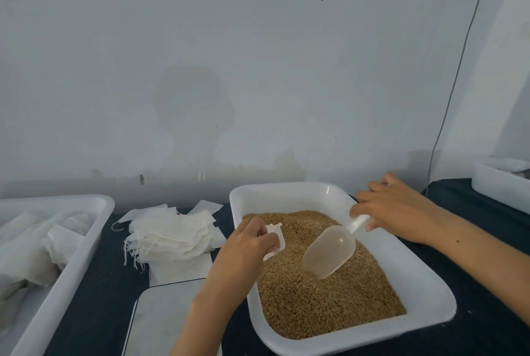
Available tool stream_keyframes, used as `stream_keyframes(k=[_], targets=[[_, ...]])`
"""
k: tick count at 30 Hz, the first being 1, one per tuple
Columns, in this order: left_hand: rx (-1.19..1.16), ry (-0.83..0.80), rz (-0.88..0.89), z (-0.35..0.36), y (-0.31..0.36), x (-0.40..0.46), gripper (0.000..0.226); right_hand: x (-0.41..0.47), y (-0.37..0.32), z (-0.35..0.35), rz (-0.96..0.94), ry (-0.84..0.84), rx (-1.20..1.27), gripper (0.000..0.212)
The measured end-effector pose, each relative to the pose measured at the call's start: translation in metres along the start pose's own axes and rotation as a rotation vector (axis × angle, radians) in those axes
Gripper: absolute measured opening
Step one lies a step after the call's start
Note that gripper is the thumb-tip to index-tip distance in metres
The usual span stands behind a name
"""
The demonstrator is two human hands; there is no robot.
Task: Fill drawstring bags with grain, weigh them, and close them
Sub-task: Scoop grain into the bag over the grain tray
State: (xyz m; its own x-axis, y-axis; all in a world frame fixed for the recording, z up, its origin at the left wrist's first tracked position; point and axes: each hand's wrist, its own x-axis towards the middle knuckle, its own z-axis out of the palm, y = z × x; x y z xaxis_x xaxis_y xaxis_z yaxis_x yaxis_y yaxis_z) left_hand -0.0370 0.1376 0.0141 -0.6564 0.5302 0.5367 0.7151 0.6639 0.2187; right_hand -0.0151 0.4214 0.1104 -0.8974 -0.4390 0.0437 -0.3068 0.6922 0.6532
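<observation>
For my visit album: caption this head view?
Right hand dips scoop into grain tray; left hand holds bag.

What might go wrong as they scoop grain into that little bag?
The bag in the left hand is small next to the scoop held by the right hand, so grain could spill past its mouth. Over the tray that's harmless; elsewhere it would scatter.

Glossy white plastic tray [289, 192]; translucent plastic scoop [329, 252]; thin matt bags [172, 235], probably cloth; granular grain [329, 307].
</observation>
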Motion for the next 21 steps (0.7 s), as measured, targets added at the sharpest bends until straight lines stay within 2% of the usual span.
stream_keyframes(k=[6,8,11,13,15,21], targets=[[-0.02,-0.061,0.001,0.005,-0.002,0.003,0.019,0.009,-0.025,0.018,0.045,-0.141,0.253,0.025],[-0.029,-0.062,-0.032,0.006,-0.002,0.004,0.01,0.009,-0.029,0.026,0.103,-0.223,0.434,0.023],[-0.019,-0.052,-0.047,0.009,-0.002,0.004,0.011,-0.003,-0.028,0.038,0.193,-0.366,0.75,0.025],[-0.016,-0.054,-0.041,0.012,-0.004,0.006,0.005,-0.013,-0.028,0.047,0.216,-0.425,1.032,0.02],[-0.02,-0.056,-0.037,0.018,-0.006,0.007,0.007,-0.022,-0.028,0.051,0.207,-0.42,1.237,0.014],[-0.023,-0.123,-0.01,0.028,-0.007,0.022,0.012,-0.035,-0.008,0.044,0.203,-0.301,1.326,0.011]])
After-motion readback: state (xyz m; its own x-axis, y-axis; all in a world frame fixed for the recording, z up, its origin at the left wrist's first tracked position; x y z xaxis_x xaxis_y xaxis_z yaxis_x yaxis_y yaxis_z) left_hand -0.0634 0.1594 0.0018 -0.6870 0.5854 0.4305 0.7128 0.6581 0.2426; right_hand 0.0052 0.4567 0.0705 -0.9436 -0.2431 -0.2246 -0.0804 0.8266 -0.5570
